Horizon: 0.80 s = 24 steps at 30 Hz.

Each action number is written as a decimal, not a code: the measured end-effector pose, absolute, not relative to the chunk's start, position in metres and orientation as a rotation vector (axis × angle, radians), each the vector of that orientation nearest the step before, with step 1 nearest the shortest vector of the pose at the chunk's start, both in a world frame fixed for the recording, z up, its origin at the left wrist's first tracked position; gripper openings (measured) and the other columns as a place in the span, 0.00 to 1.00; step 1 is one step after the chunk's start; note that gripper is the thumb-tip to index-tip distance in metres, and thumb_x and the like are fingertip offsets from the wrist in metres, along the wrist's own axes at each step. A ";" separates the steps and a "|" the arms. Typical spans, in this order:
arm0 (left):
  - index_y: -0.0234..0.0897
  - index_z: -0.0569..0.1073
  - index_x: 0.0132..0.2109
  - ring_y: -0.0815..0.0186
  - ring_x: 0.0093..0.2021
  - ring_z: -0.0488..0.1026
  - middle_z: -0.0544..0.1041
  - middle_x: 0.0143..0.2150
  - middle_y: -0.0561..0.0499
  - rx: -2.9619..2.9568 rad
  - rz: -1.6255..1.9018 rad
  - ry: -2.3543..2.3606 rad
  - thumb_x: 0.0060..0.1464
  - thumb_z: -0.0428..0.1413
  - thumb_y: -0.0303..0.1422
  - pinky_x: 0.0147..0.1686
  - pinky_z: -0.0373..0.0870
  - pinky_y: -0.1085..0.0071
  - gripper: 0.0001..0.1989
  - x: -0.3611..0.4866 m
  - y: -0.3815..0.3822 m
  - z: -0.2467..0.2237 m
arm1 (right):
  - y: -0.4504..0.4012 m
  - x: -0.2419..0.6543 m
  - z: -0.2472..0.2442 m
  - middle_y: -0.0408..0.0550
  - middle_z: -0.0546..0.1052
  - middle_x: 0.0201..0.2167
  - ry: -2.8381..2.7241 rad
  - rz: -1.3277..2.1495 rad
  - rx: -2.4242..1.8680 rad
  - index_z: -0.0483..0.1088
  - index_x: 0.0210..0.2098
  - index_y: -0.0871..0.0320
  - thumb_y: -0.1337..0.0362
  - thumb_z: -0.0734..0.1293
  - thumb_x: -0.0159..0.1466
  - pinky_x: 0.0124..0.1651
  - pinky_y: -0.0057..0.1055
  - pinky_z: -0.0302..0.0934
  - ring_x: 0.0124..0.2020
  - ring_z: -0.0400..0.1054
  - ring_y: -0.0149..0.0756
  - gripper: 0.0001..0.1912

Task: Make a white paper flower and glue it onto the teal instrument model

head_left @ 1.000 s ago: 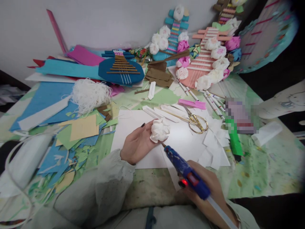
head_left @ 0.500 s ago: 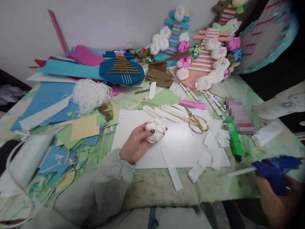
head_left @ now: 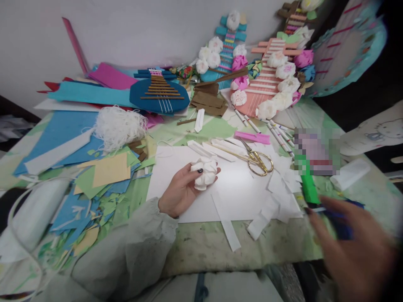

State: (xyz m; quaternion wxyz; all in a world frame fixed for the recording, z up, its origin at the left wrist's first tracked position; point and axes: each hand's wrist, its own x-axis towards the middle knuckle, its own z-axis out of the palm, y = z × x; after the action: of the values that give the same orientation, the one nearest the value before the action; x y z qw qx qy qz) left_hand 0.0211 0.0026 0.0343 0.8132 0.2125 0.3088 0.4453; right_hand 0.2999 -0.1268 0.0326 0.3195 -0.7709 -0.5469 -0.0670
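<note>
A white crepe-paper flower (head_left: 206, 176) rests between the thumb and fingers of my left hand (head_left: 178, 191), held over the white paper sheet (head_left: 189, 207). My right hand (head_left: 355, 247) is at the right edge of the table, smeared by motion, with its thumb and forefinger spread apart. Behind it lies a blue glue gun (head_left: 341, 226), mostly hidden by the hand. Gold-handled scissors (head_left: 261, 163) lie on the sheet's far right part. Cut white paper strips (head_left: 228, 226) lie on and around the sheet.
Paper scraps (head_left: 111, 205) and a tangle of white string (head_left: 118, 128) are at the left. Decorated paper instruments (head_left: 267, 84) stand along the back. A green tool (head_left: 310, 188) and markers (head_left: 280, 136) lie at the right. A cable (head_left: 12, 209) curves at the left edge.
My right hand has let go of the glue gun, which now lies on the table, and has moved left and up with its fingers spread. My left hand still holds the flower.
</note>
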 end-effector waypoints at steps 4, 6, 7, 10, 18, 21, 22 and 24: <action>0.30 0.67 0.50 0.50 0.56 0.67 0.70 0.55 0.37 0.461 0.966 0.682 0.53 0.52 0.23 0.57 0.61 0.53 0.15 0.021 0.000 0.035 | -0.084 0.205 0.038 0.45 0.77 0.30 -1.711 0.777 -1.638 0.71 0.39 0.55 0.61 0.65 0.61 0.33 0.29 0.64 0.29 0.70 0.33 0.08; 0.30 0.67 0.50 0.52 0.57 0.67 0.70 0.55 0.37 0.460 0.981 0.696 0.53 0.53 0.23 0.57 0.62 0.54 0.16 0.021 -0.001 0.035 | -0.068 0.177 0.030 0.44 0.77 0.29 -1.680 0.975 -1.540 0.72 0.37 0.56 0.63 0.66 0.60 0.33 0.27 0.64 0.28 0.70 0.32 0.06; 0.30 0.66 0.50 0.52 0.57 0.67 0.70 0.55 0.38 0.457 0.985 0.701 0.53 0.53 0.23 0.56 0.63 0.55 0.16 0.021 -0.002 0.035 | -0.063 0.168 0.026 0.43 0.77 0.27 -1.657 1.034 -1.490 0.72 0.36 0.57 0.64 0.67 0.59 0.32 0.27 0.63 0.27 0.70 0.31 0.06; 0.34 0.63 0.53 0.54 0.56 0.68 0.71 0.55 0.38 0.443 0.972 0.708 0.54 0.53 0.24 0.54 0.65 0.56 0.19 0.023 -0.005 0.035 | -0.054 0.155 0.018 0.43 0.76 0.25 -1.556 1.159 -1.424 0.72 0.34 0.57 0.66 0.67 0.58 0.29 0.25 0.62 0.25 0.68 0.30 0.04; 0.40 0.61 0.55 0.55 0.53 0.70 0.73 0.51 0.42 0.541 0.876 0.647 0.55 0.53 0.27 0.46 0.70 0.62 0.20 0.029 -0.012 0.031 | -0.057 0.154 0.018 0.41 0.72 0.19 -1.202 1.354 -1.375 0.70 0.25 0.59 0.64 0.68 0.56 0.22 0.25 0.59 0.18 0.64 0.28 0.06; 0.39 0.63 0.53 0.55 0.49 0.72 0.73 0.51 0.42 0.571 0.857 0.636 0.56 0.53 0.27 0.42 0.71 0.64 0.18 0.029 -0.012 0.031 | -0.057 0.155 0.018 0.40 0.71 0.17 -1.137 1.401 -1.345 0.70 0.24 0.59 0.63 0.68 0.57 0.22 0.24 0.58 0.17 0.64 0.27 0.08; 0.39 0.63 0.53 0.56 0.48 0.73 0.73 0.51 0.42 0.577 0.854 0.635 0.56 0.53 0.27 0.40 0.71 0.65 0.17 0.029 -0.012 0.031 | -0.057 0.156 0.018 0.40 0.71 0.17 -1.120 1.412 -1.332 0.70 0.23 0.59 0.63 0.68 0.57 0.22 0.24 0.58 0.17 0.63 0.27 0.08; 0.39 0.63 0.53 0.58 0.45 0.74 0.73 0.51 0.42 0.589 0.850 0.638 0.55 0.54 0.27 0.37 0.71 0.68 0.18 0.028 -0.012 0.031 | -0.057 0.156 0.019 0.41 0.72 0.17 -1.092 1.425 -1.309 0.70 0.23 0.59 0.63 0.68 0.57 0.21 0.24 0.58 0.17 0.63 0.27 0.08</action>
State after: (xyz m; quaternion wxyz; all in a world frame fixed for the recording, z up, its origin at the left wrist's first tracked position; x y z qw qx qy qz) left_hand 0.0284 -0.0116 0.0305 0.8210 0.2767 0.2999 0.3994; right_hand 0.1563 -0.0575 0.0188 0.4437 -0.5280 -0.4406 0.5746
